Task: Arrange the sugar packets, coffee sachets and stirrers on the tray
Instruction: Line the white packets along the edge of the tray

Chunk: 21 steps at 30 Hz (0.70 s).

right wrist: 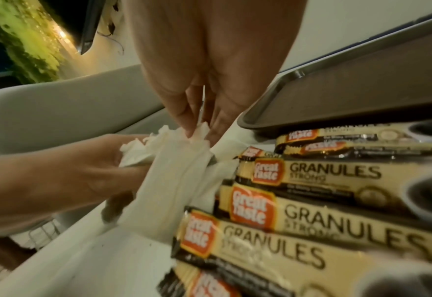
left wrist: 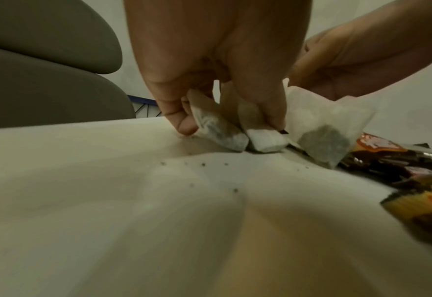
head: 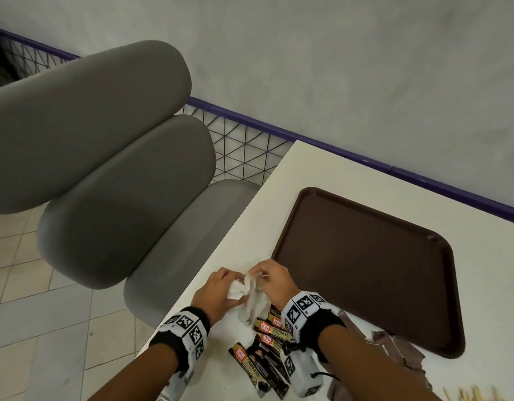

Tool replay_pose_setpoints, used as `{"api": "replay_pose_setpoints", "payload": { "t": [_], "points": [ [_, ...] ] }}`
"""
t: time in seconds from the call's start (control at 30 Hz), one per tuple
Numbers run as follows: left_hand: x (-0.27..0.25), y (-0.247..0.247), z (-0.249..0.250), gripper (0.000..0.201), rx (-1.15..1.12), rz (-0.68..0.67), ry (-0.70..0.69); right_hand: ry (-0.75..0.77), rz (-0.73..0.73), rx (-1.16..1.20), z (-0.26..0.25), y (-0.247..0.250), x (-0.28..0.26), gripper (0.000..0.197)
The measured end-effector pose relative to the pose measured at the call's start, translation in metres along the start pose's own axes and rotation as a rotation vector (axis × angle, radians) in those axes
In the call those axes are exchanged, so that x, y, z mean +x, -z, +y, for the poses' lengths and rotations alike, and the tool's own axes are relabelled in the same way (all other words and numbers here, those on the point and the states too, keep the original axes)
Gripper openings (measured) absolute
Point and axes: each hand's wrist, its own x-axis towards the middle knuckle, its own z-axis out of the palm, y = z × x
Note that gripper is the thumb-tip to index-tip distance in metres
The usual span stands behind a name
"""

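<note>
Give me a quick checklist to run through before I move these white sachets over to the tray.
1. Left hand grip on the white sachets: ok, fingers are curled round a bunch.
2. Right hand grip: ok, fingertips pinch the top edge of one sachet.
3. Sachets separated: not ok, both hands hold the same tangled bunch.
4. Brown tray has room: ok, its visible floor is bare.
5. Path to the tray: ok, it lies just right of the hands.
6. Coffee sachets out of the way: cannot tell, they lie under the right wrist and could be dragged.
</note>
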Motion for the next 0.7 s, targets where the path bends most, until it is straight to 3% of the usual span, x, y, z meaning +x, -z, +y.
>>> {"api": "replay_pose_setpoints", "payload": {
  "t": [0.13,0.23,0.5,0.6,0.7],
  "points": [
    [0.003,0.007,-0.003,0.024,-0.116,0.033,0.004,-0.048,0.145,0.156,0.001,0.018,0.004,0.02],
    [0.005,0.019,-0.002,0.012,-0.265,0.047,0.039,-0.047,0.188,0.221,0.001,0.031,0.005,0.032],
    [0.012,0.04,-0.002,0.014,-0.582,0.126,0.197,-0.083,0.185,0.409,0.0,0.058,0.012,0.046],
    [0.019,0.045,-0.001,0.023,-0.707,0.102,0.223,-0.112,0.209,0.437,0.003,0.07,0.011,0.041],
    [0.024,0.05,0.011,0.015,-0.886,0.07,0.248,-0.163,0.243,0.428,0.009,0.083,0.012,0.035]
  ]
}}
